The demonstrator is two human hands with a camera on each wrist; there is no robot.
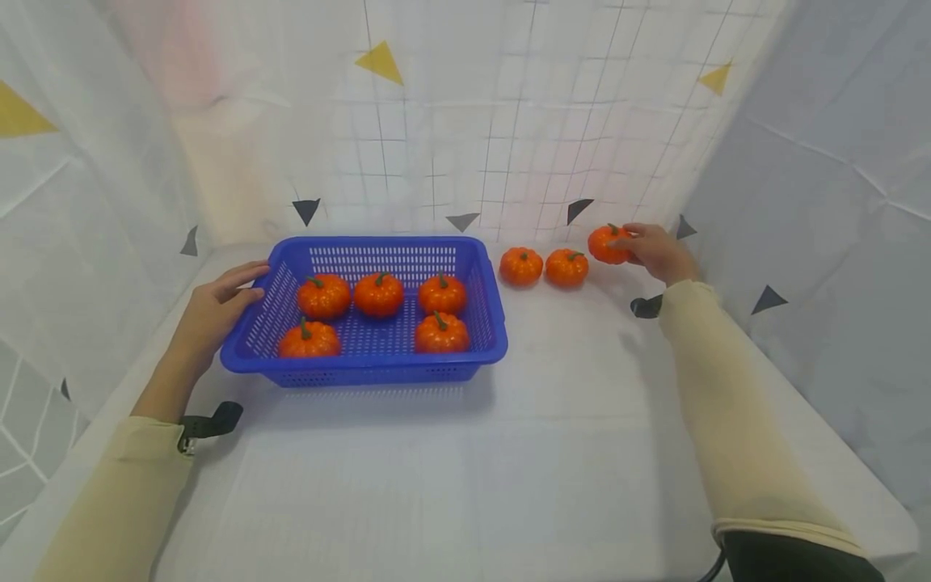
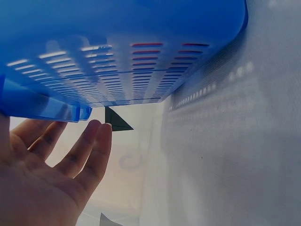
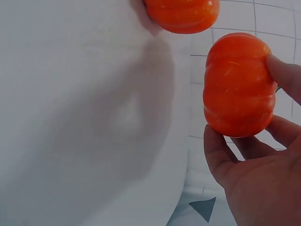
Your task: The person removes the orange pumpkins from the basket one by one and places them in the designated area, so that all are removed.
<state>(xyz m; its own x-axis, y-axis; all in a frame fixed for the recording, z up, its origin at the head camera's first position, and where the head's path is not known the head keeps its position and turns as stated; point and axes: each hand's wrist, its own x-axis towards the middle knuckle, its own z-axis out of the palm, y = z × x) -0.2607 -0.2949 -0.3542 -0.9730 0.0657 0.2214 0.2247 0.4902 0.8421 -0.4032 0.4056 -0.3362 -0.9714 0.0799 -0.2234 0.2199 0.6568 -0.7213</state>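
In the head view my right hand (image 1: 658,252) pinches an orange toy pumpkin (image 1: 609,244) with a green stem, raised off the table at the back right. The right wrist view shows the thumb on one side of this pumpkin (image 3: 240,84) and fingers on the other. My left hand (image 1: 207,315) is at the left end of a blue perforated basket (image 1: 364,376), its fingertips by the rim. Those fingers (image 2: 94,155) look extended and relaxed in the left wrist view; the thumb is hidden there. Several pumpkins (image 1: 378,294) lie inside the basket.
Two more pumpkins, one nearer the basket (image 1: 520,267) and one to its right (image 1: 566,268), rest on the white table (image 1: 436,485). White sheeting (image 1: 465,121) with grid lines and coloured triangles encloses the back and sides.
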